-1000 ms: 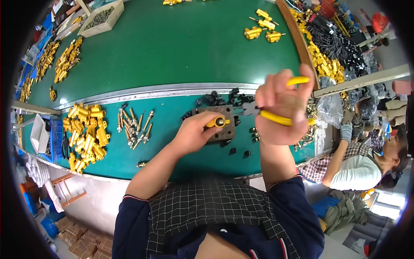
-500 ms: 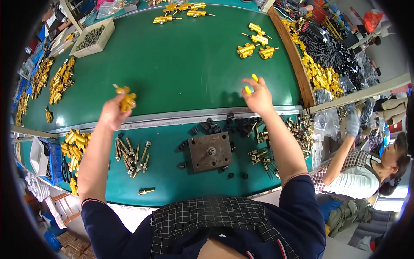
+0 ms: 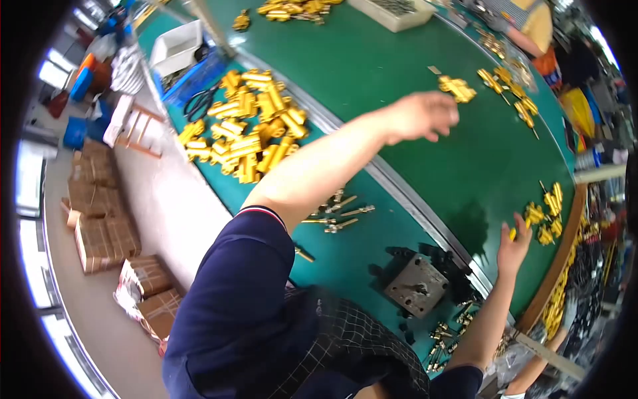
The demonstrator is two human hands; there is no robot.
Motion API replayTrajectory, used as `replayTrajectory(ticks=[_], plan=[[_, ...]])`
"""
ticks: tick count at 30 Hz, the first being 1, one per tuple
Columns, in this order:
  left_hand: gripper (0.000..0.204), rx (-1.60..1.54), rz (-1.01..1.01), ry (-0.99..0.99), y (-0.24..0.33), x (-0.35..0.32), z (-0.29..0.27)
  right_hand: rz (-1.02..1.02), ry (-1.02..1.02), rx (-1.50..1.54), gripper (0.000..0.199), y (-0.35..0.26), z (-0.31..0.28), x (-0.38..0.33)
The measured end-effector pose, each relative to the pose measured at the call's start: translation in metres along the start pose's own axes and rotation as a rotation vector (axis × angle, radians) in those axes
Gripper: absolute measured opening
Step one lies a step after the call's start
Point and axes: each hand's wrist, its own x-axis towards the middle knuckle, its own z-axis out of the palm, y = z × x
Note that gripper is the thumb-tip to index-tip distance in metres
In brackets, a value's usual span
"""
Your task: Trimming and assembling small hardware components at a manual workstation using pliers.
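Green-topped bench [image 3: 339,263]: right before me, split lengthwise into a near strip and a far surface by a straight grey metal rail [image 3: 399,193].
Dark square metal block with holes [image 3: 415,284]: on the near strip, toward its right end, close to the rail; small black plastic caps [image 3: 455,263] lie strewn around it.
Brass-and-silver metal fittings [image 3: 438,342]: bunched beyond the block at the strip's right end, by my right forearm.
Thin brass-coloured metal rods [image 3: 345,213]: loosely grouped mid-strip, partly behind my left arm.
Heap of gold-coloured metal cylinders [image 3: 249,126]: on the strip's left part, between near edge and rail.
Black-handled scissors [image 3: 199,104]: between that heap and a blue plastic bin [image 3: 185,90] at the strip's left end.
My left grip [image 3: 420,118]: over the far surface, fingers spread and loosely bent, blurred.
Single gold-coloured metal cylinder with lugs [image 3: 457,89]: on the far surface, just past my left fingertips; I cannot tell whether they touch.
My right grip [image 3: 514,251]: over the far surface toward its right edge, pinching a yellow-handled tool [image 3: 512,234], mostly hidden.
Gold-coloured cylinders with slim rods [image 3: 546,213]: clustered beside the brown wooden border [image 3: 548,286] on the right edge.
White plastic tray [image 3: 400,23]: at the far edge, toward the left, with small grey parts inside.
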Motion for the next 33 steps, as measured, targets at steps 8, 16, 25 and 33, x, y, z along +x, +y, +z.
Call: replayTrajectory(ticks=[8,16,25,33], plan=[[0.048,1.793,0.008,0.757,0.012,-0.108,-0.142,-0.117,0.058,-0.187,0.036,0.002,-0.046,-0.083],[0.069,1.504,-0.408,0.692,-0.009,-0.124,-0.247,0.172,-0.056,-0.031,0.047,-0.105,-0.082,-0.148],[0.046,0.433,0.059,0.094,0.025,-0.163,-0.017,0.082,-0.031,0.003,0.048,-0.102,-0.101,-0.221],[0.036,0.336,0.051,-0.277,-0.054,-0.172,0.145,-0.030,-0.191,-0.015,0.048,-0.095,-0.085,-0.256]])
